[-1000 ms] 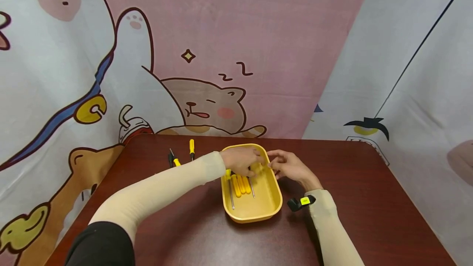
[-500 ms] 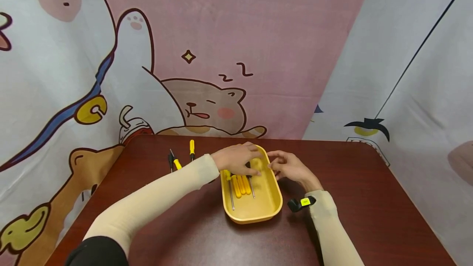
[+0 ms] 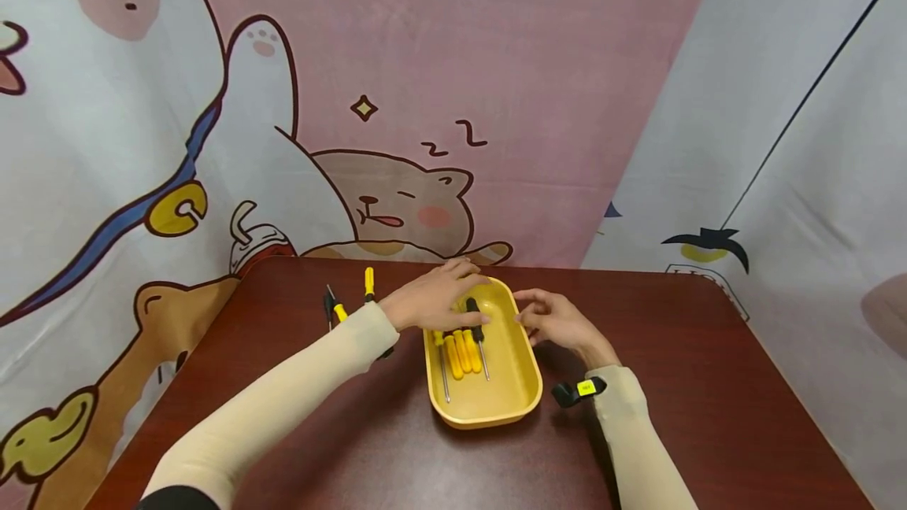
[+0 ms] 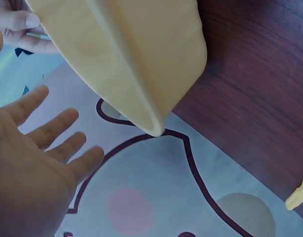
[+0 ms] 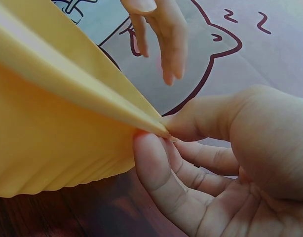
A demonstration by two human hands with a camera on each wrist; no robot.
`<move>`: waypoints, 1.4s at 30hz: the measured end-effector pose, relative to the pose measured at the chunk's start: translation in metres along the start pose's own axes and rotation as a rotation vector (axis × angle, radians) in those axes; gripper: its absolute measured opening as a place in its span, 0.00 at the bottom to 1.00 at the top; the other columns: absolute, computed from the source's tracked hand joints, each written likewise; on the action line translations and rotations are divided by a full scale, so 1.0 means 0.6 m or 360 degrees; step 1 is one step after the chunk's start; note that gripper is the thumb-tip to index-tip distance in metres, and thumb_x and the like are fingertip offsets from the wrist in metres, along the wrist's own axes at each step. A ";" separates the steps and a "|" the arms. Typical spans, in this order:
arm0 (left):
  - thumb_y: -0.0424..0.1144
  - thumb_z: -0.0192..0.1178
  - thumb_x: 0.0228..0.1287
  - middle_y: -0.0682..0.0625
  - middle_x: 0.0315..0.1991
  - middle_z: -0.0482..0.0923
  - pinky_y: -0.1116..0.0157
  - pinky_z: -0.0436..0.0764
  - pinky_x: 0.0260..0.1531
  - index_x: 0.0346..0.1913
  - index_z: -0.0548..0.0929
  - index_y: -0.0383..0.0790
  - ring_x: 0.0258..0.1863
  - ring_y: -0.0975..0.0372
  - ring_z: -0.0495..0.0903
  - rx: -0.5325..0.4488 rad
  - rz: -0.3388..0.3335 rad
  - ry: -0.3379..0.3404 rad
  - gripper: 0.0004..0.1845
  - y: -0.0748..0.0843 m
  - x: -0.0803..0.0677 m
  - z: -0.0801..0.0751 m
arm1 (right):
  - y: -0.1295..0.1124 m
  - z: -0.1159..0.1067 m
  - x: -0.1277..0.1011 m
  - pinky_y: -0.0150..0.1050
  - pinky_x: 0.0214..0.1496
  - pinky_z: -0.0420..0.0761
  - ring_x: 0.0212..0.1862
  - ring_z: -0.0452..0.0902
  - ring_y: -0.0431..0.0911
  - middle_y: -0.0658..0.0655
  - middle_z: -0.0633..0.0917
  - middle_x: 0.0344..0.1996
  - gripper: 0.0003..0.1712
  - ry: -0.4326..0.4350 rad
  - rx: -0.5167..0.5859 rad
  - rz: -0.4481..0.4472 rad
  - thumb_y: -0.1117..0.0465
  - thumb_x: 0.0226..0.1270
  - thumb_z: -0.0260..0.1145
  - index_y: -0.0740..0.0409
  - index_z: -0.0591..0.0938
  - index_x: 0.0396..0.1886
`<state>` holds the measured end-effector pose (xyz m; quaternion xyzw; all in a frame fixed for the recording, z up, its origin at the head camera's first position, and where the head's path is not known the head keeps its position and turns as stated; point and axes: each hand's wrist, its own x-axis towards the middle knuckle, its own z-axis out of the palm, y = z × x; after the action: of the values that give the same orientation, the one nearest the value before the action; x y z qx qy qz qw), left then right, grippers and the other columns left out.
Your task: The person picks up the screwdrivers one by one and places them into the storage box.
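A yellow tray (image 3: 506, 392) stands on the table, with several yellow-handled screwdrivers (image 3: 464, 352) lying side by side in its left half. Beside them is a black-handled screwdriver (image 3: 479, 334), partly covered by the left thumb in the head view. My left hand (image 3: 430, 295) hovers over the tray's far left rim, fingers spread and holding nothing; the left wrist view shows the palm (image 4: 33, 168) bare beside the tray wall (image 4: 127, 59). At the right rim, my right hand (image 3: 558, 323) pinches the tray's edge between thumb and fingertips (image 5: 150, 148).
Left of the tray lie a yellow-handled screwdriver (image 3: 369, 282) and black-and-yellow tools (image 3: 338, 311), partly behind the left sleeve (image 3: 283, 408). The dark red table (image 3: 694, 384) ends at a cartoon-printed cloth (image 3: 538, 101) behind.
My left hand has drawn back out of the tray toward the upper left, and more of the black-handled screwdriver shows. The right hand has kept its pinch on the rim.
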<state>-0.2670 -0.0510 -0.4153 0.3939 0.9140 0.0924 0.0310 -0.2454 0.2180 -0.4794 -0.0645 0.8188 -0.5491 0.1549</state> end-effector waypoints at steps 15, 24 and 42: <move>0.72 0.44 0.72 0.45 0.82 0.54 0.39 0.47 0.81 0.81 0.59 0.53 0.84 0.48 0.43 -0.0141 -0.0437 0.0294 0.42 -0.036 -0.032 -0.004 | 0.000 0.002 0.000 0.43 0.35 0.90 0.30 0.83 0.50 0.65 0.85 0.39 0.29 0.0020 0.0022 -0.0007 0.66 0.69 0.66 0.60 0.74 0.69; 0.72 0.42 0.74 0.42 0.83 0.50 0.37 0.42 0.80 0.82 0.55 0.54 0.84 0.46 0.40 -0.0171 -0.0563 0.0400 0.42 -0.060 -0.050 0.000 | 0.000 0.002 -0.001 0.43 0.36 0.90 0.30 0.83 0.50 0.65 0.85 0.40 0.29 0.0027 0.0004 0.0001 0.65 0.69 0.67 0.59 0.74 0.69; 0.72 0.39 0.74 0.38 0.83 0.47 0.35 0.45 0.79 0.83 0.52 0.50 0.83 0.39 0.39 -0.0408 -0.0871 0.0465 0.44 -0.113 -0.108 0.010 | 0.000 0.003 0.001 0.43 0.36 0.90 0.30 0.83 0.50 0.65 0.85 0.40 0.29 0.0041 -0.0016 0.0015 0.64 0.69 0.67 0.58 0.74 0.69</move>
<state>-0.2699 -0.1428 -0.4351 0.1093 0.9616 0.2502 -0.0274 -0.2452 0.2162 -0.4800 -0.0544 0.8237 -0.5451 0.1466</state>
